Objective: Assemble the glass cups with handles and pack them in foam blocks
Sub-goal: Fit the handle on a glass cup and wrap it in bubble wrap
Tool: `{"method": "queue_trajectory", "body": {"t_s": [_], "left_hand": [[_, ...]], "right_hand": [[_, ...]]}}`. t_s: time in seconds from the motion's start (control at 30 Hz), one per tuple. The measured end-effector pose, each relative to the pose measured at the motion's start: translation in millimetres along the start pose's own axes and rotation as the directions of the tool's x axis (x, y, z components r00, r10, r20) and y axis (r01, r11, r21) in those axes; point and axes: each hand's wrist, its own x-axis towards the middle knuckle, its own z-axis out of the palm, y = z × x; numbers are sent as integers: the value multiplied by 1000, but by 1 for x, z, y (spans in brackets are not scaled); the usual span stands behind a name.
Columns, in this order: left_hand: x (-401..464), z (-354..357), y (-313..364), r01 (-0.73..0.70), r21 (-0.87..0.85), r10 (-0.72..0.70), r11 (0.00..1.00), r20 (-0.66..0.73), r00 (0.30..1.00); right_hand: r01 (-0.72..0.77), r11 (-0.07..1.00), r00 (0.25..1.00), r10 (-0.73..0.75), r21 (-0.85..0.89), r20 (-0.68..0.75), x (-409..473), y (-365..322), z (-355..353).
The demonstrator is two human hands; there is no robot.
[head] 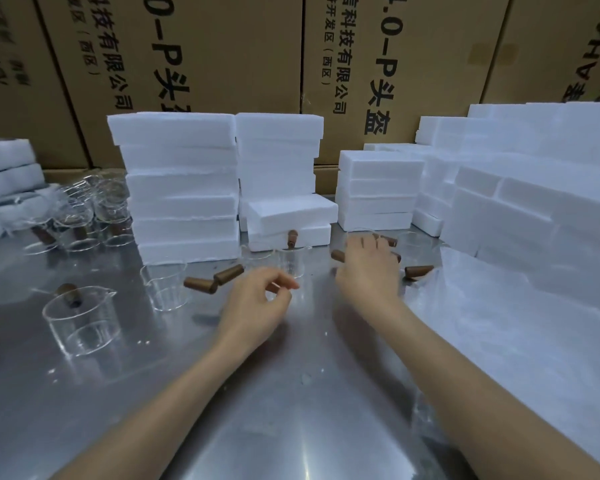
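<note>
The right hand is hovering, fingers spread and empty, over the small brown tapered handles lying crosswise on the steel desk, nearer than the loosely curled, empty left hand.

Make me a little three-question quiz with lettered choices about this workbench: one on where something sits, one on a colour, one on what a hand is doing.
1. Where does the glass cup with its handle already fitted stand?
A. near left of the table
B. on a foam stack
C. in a carton

2. What colour are the loose handles?
A. white
B. brown
C. blue

3. What is the right hand doing?
A. lifting a foam block
B. gripping a cup
C. reaching over loose handles with straight fingers, holding nothing

Answers: 1 A, it stands on the steel table at the left. 2 B, they are brown against the metal. 3 C, its fingers spread above the handles.
</note>
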Motion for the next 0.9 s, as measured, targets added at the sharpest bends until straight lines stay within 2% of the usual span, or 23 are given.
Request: {"method": "queue_trajectory", "body": {"t_s": [0.1, 0.2, 0.3, 0.37, 0.47, 0.67, 0.77, 0.83, 0.87, 0.9], "left_hand": [[-3, 0, -8, -14, 27, 14, 1000, 14, 1000], [-3, -2, -11, -39, 54, 39, 998, 13, 999], [-4, -2, -13, -58, 85, 58, 995, 3, 998], [-3, -2, -14, -43, 64, 43, 997, -1, 999], [-1, -2, -16, -7, 21, 7, 1000, 1, 1000], [-2, -3, -14, 8, -27, -8, 1000, 0, 1000], [-1, -5, -12, 54, -83, -55, 995, -18, 998], [0, -7, -11, 81, -170, -92, 982, -61, 994], [-1, -9, -10, 84, -227, -104, 970, -80, 991], [-1, -10, -8, 79, -282, -109, 956, -92, 990]], "right_hand": [[-38, 999, 997, 36, -26, -68, -5, 0, 5], [-63, 997, 996, 60, -46, -66, -8, 3, 6], [-12, 999, 996, 9, -37, -87, -11, 4, 7], [40, 998, 995, -35, 53, -92, -14, 2, 7], [72, 984, 996, -62, 161, -65, -17, 0, 7], [5, 991, 999, -10, 133, 31, -10, 6, 6], [-37, 967, 998, 22, 250, 63, -9, 6, 1], [-105, 883, 994, 81, 458, 70, -8, 6, -4], [-174, 749, 985, 123, 639, 124, -8, 5, -8], [-268, 500, 963, 130, 824, 234, -7, 4, -12]]}}
